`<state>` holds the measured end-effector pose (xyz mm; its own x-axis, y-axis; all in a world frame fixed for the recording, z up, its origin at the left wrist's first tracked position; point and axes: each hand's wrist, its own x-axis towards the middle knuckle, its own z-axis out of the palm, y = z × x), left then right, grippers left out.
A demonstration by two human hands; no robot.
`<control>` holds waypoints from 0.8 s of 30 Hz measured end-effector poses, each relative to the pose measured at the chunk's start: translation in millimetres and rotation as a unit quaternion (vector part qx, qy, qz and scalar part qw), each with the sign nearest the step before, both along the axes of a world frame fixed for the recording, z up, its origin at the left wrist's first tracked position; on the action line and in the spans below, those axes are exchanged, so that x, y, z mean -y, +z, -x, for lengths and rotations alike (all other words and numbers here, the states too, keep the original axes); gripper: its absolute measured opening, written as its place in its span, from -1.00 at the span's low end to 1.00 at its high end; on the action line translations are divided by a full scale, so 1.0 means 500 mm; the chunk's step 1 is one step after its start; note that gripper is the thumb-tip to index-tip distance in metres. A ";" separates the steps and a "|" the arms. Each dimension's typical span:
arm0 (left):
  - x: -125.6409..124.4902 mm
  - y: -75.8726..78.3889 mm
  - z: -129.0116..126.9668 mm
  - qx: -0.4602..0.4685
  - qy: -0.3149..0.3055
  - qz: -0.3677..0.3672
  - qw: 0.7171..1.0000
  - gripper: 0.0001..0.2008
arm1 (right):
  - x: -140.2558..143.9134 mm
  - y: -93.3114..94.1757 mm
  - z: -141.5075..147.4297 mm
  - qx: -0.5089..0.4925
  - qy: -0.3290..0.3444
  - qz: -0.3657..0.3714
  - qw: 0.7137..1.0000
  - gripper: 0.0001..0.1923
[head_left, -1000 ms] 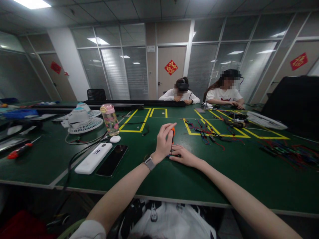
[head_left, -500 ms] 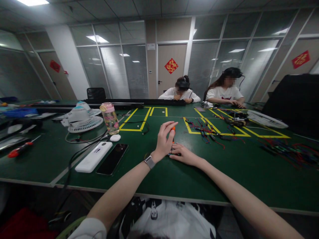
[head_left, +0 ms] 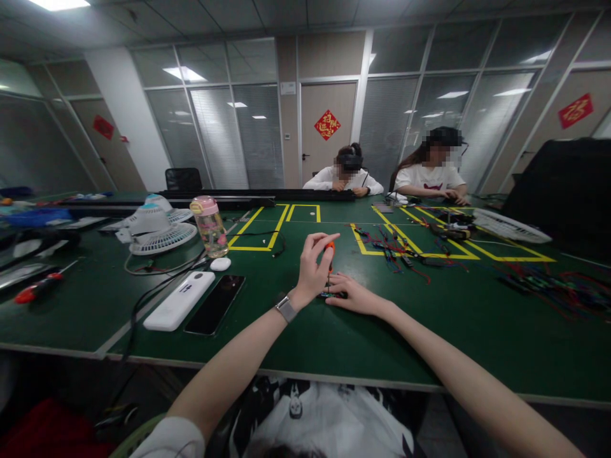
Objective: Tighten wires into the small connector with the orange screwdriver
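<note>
My left hand (head_left: 315, 270) is closed around the orange handle of a screwdriver (head_left: 331, 247). The screwdriver stands nearly upright, its dark shaft (head_left: 328, 281) pointing down at the table. Under its tip lies a small circuit board (head_left: 326, 294) with coloured bits, mostly covered by my fingers. My right hand (head_left: 351, 297) lies low over the green table (head_left: 363, 350), its fingertips on the board and beside the shaft, holding it in place. The exact spot where the tip meets the board is too small to make out.
Left of my arms are a white power bank (head_left: 179, 301), a black phone (head_left: 216, 305), a small white case (head_left: 220, 264), a drink bottle (head_left: 210, 226) and a white fan (head_left: 162, 232). Wired boards (head_left: 391, 247) lie ahead right. Two people (head_left: 432, 172) sit opposite.
My left hand has shifted very slightly around the screwdriver, and more of the shaft and board shows. The right hand stays almost where it was.
</note>
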<state>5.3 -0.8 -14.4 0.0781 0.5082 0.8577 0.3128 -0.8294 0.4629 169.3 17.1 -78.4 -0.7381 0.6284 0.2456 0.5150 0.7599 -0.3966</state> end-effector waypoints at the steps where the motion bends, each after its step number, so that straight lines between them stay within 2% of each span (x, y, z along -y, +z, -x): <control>1: -0.001 -0.001 0.000 0.000 -0.013 0.001 1.000 -0.68 | 0.000 0.001 -0.001 0.001 0.002 0.004 1.000 -0.61; 6: -0.007 -0.005 0.000 0.011 -0.023 0.025 0.999 -0.66 | -0.002 0.005 -0.004 -0.011 0.014 0.028 0.999 -0.59; 13: 0.002 0.001 -0.003 0.013 0.049 -0.001 0.999 -0.80 | -0.001 0.005 -0.004 -0.014 0.013 0.025 0.999 -0.62; 20: -0.005 -0.003 0.001 -0.011 -0.020 0.005 1.000 -0.65 | -0.005 0.000 -0.004 -0.018 0.013 0.025 0.999 -0.62; 24: -0.007 -0.002 -0.001 0.003 -0.004 0.002 1.000 -0.72 | -0.005 -0.001 -0.005 -0.003 0.009 0.018 1.000 -0.62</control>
<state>5.9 2.7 -15.6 0.0766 0.5114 0.8559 0.3032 -0.8297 0.4686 171.6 19.6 -78.7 -0.7477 0.6237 0.2279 0.4993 0.7543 -0.4264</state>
